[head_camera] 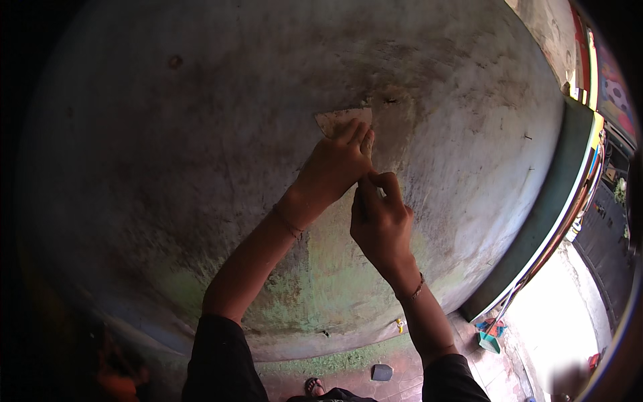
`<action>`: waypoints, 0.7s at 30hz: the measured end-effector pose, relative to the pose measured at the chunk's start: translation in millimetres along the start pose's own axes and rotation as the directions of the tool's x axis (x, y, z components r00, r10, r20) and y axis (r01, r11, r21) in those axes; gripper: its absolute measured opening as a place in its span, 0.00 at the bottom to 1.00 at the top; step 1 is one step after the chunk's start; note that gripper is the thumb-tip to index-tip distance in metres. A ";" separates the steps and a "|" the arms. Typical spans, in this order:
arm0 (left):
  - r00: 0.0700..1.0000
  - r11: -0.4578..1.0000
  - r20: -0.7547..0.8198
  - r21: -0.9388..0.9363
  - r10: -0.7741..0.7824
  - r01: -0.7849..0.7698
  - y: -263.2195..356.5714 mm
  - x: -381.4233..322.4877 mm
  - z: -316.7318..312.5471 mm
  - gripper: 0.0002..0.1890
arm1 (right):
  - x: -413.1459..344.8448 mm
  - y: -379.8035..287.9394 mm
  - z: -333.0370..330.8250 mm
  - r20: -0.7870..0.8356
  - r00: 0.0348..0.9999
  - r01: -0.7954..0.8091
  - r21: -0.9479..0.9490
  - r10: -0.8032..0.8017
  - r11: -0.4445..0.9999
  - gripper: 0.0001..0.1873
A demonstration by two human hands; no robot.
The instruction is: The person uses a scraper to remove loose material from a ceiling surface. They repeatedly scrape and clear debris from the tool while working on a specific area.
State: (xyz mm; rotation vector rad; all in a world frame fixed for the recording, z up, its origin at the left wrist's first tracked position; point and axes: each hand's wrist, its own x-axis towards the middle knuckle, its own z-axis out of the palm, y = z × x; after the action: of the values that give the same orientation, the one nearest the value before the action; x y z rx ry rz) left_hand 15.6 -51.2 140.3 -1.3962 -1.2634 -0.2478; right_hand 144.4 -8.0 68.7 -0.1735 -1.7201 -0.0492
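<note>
A wide, flat scraper blade (346, 118) lies against a stained, worn painted wall (251, 151). The fingers of my left hand (337, 160) press on the blade's face, spread slightly apart. Just below and to the right, my right hand (384, 221) is closed around the scraper's handle, which is mostly hidden by my fingers. The two hands meet near the base of the blade. Around and right of the blade the wall has brownish, rough patches, and green paint shows lower down.
Nails (528, 136) stick out of the wall at right. Low down is a yellow-handled tap (400, 325). A dark flat piece (382, 372) lies on the floor below, along with green debris (341, 361). A green dustpan (489, 342) stands near the doorway at lower right.
</note>
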 end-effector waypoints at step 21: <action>0.997 0.998 0.048 0.004 -0.060 0.060 -6.3 23.7 -2.1 0.22 | 29.4 -0.6 -5.3 -0.082 0.992 -0.096 0.052 0.100 0.994 0.12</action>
State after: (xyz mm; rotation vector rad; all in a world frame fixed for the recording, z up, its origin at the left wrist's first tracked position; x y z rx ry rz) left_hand 21.1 -42.1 162.5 -1.3707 -1.3463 -0.2548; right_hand 145.2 -6.8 98.6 -0.2173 -1.6250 0.0572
